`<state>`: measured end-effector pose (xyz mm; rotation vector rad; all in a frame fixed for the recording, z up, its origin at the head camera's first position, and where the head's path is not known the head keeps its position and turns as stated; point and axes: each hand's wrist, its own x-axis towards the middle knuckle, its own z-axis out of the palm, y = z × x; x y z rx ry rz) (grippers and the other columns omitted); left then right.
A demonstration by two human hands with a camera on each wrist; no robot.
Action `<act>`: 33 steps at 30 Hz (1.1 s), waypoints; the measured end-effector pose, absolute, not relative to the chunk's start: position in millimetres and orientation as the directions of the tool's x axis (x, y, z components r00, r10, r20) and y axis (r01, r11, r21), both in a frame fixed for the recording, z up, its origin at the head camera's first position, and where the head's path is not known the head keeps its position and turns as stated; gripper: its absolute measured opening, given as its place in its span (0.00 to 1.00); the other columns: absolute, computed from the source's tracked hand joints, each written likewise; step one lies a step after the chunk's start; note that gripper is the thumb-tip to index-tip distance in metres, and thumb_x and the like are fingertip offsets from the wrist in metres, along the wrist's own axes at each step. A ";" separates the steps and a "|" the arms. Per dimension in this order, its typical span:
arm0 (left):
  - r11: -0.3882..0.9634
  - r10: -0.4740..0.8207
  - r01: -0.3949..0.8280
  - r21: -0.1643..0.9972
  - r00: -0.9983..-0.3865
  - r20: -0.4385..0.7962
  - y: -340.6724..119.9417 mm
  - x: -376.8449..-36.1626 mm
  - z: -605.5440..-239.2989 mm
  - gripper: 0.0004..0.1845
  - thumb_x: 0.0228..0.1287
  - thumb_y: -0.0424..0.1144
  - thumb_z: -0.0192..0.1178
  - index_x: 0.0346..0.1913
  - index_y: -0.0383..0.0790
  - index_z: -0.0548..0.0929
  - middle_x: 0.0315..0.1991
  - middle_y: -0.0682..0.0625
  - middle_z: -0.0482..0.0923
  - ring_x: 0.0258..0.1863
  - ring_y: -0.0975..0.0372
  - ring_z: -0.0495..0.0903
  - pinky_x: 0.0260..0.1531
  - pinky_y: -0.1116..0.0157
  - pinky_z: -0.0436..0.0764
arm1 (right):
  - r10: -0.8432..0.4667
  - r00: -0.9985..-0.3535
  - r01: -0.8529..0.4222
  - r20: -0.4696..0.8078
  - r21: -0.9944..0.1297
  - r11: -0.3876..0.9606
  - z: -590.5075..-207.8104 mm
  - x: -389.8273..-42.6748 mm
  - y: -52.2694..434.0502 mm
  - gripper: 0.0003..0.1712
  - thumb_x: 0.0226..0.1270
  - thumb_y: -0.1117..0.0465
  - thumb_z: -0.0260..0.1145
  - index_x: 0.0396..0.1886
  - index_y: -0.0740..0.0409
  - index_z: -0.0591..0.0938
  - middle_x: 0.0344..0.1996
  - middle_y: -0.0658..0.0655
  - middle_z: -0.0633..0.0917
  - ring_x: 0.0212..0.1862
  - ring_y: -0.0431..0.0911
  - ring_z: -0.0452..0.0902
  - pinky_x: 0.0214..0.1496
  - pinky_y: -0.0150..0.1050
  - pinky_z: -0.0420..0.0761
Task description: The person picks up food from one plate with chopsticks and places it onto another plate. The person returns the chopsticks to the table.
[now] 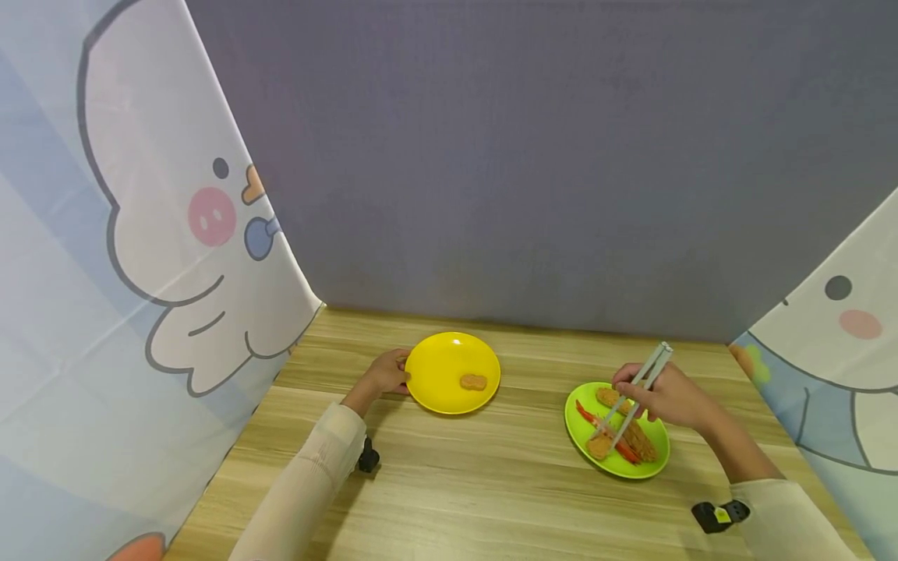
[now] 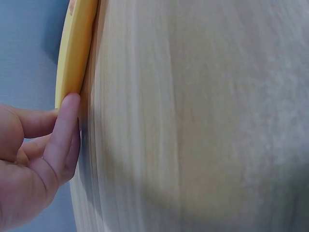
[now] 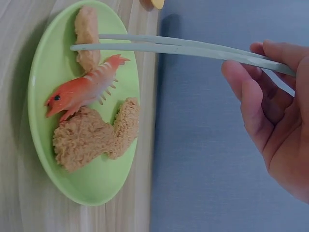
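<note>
My left hand [image 1: 388, 372] pinches the left rim of a yellow plate [image 1: 436, 372], which carries one tan nugget [image 1: 473, 382]. Close up in the left wrist view, the fingertips meet the plate's edge [image 2: 75, 58]. Pale green chopsticks [image 3: 183, 50] are held in my right hand [image 1: 673, 397], above a lime-green plate [image 1: 578, 427]. Their tips straddle a breaded nugget [image 3: 86, 21] lying on that plate, on its near side in the head view. Beside it lie a red-and-white shrimp [image 3: 87, 91], a crusty fried chicken piece [image 3: 79, 137] and another breaded piece [image 3: 126, 123].
Both plates are on a wood-grain table [image 1: 463, 499], the yellow one left of the green one. A grey panel [image 1: 533, 171] rises behind the table. Cartoon-printed cloths [image 1: 168, 156] hang at both sides. Each wrist wears a small black camera [image 1: 720, 516].
</note>
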<state>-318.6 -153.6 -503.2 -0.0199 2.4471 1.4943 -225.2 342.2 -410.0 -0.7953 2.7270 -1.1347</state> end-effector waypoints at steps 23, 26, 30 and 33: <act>0.469 0.126 -0.157 0.869 -0.962 -0.242 -153.7 -319.5 -505.0 0.31 0.67 0.21 0.57 0.73 0.34 0.69 0.48 0.38 0.75 0.32 0.58 0.85 0.33 0.61 0.92 | -0.461 -0.854 -0.502 0.240 -0.614 0.609 -421.2 -223.6 341.8 0.06 0.73 0.69 0.63 0.40 0.57 0.85 0.25 0.49 0.85 0.19 0.37 0.81 0.16 0.33 0.83; 0.473 0.127 -0.156 0.867 -0.962 -0.243 -153.6 -319.4 -505.2 0.31 0.67 0.21 0.57 0.73 0.34 0.69 0.47 0.38 0.75 0.33 0.58 0.85 0.33 0.61 0.92 | -0.445 -0.855 -0.506 0.265 -0.612 0.608 -422.4 -224.3 343.3 0.06 0.71 0.71 0.64 0.40 0.59 0.86 0.24 0.44 0.84 0.18 0.37 0.81 0.16 0.32 0.82; 0.469 0.128 -0.160 0.869 -0.961 -0.246 -153.3 -319.3 -504.6 0.31 0.67 0.22 0.57 0.73 0.34 0.69 0.44 0.40 0.75 0.32 0.58 0.85 0.33 0.61 0.92 | -0.434 -0.854 -0.512 0.286 -0.613 0.602 -421.2 -224.2 344.2 0.06 0.71 0.71 0.64 0.41 0.60 0.86 0.24 0.41 0.84 0.17 0.37 0.80 0.15 0.32 0.82; 0.469 0.131 -0.157 0.869 -0.961 -0.244 -153.2 -319.2 -504.3 0.31 0.67 0.21 0.57 0.73 0.34 0.69 0.43 0.41 0.74 0.33 0.57 0.85 0.33 0.61 0.92 | -0.429 -0.852 -0.515 0.299 -0.619 0.593 -418.8 -223.4 343.4 0.06 0.71 0.70 0.64 0.40 0.59 0.86 0.23 0.41 0.84 0.17 0.37 0.80 0.15 0.32 0.82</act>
